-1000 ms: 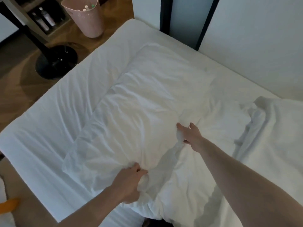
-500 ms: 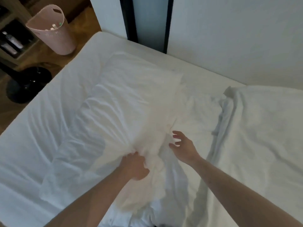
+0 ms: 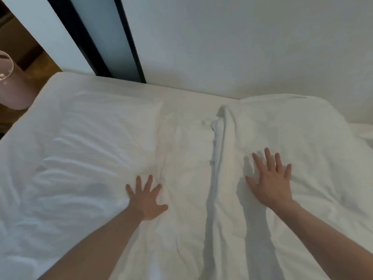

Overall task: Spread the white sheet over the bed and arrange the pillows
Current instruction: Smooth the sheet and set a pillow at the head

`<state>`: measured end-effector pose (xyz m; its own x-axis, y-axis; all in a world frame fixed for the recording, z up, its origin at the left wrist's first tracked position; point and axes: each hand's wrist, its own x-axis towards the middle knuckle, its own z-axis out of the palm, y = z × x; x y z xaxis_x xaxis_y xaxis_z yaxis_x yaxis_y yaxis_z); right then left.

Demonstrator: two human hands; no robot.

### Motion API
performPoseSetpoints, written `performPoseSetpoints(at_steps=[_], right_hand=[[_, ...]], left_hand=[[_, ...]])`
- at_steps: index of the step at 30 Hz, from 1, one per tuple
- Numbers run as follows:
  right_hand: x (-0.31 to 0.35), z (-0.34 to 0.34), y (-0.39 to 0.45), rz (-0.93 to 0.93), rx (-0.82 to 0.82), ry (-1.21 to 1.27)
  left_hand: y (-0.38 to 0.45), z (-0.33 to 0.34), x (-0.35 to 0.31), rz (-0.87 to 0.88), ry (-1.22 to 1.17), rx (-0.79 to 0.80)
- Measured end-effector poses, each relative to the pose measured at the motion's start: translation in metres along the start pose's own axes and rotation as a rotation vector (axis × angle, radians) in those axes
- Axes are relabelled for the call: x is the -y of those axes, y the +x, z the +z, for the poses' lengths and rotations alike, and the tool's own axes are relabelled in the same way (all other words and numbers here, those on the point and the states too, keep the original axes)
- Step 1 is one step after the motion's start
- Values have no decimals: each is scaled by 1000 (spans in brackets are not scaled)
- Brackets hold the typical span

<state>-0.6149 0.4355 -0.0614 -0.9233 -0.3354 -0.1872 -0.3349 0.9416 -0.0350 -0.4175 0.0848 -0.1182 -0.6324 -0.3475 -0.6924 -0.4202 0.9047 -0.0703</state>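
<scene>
**Pillows being pressed flat at the head of the bed**

Left hand: fingers spread and straight, palm down on the near edge of the left pillow. Holds nothing. Right hand: likewise splayed flat, on the right pillow. The pillows lie side by side against the wall, rumpled white sheet between them. Step looks like settling the pillows. Next move probably calls for smoothing that bunched strip and squaring the right pillow's folded edge. Pink bin stands off the bed's left corner.
</scene>
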Motion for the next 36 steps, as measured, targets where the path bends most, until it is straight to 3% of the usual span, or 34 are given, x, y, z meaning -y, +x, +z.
performPoseSetpoints(at_steps=[7,10,14,18,21,25,30,36], right_hand=[[-49,81,-67,-71,140,-41],[-50,87,-89,-142,162,30],[-73,59,-93,-272,204,192],[-114,-4,-47,-261,-133,248],[-152,-34,-2,-145,-221,135],[-187,-21,20,13,-119,89],[-202,8,15,25,-91,171],[-220,17,20,81,-182,140]], left_hand=[[-7,-10,-69,-58,-31,-44],[-22,-19,-125,80,-129,-132],[-52,-16,-214,386,-203,-286],[-78,23,-275,622,-15,-215],[-89,54,-288,586,171,-128],[-87,40,-291,581,144,-73],[-32,-44,-310,539,-77,-513],[54,-174,-351,385,-79,-558]])
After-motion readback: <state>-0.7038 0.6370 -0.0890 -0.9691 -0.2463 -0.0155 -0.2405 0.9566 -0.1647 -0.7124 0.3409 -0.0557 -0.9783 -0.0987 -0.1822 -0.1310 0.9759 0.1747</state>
